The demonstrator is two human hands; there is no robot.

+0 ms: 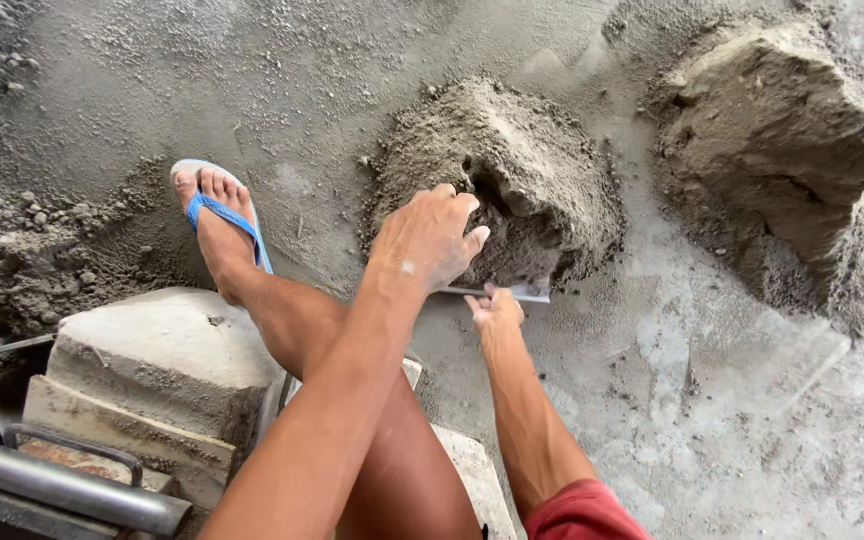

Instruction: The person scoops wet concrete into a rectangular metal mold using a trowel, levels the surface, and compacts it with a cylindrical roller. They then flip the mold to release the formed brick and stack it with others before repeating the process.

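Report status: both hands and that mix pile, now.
Left hand spread on the grey mix pile, digging in. Right hand gripping a flat metal tool at the pile's base. Second mound to the right, apart.

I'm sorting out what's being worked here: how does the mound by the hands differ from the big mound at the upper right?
The near mound is loose and crumbly, with a hollow dug in its front; the far mound is packed, smooth-faced and looks larger. The left hand rests on the near mound while the right hand holds a flat metal blade at its base; nothing touches the far mound. Both are grey, sandy and sit on the concrete floor.
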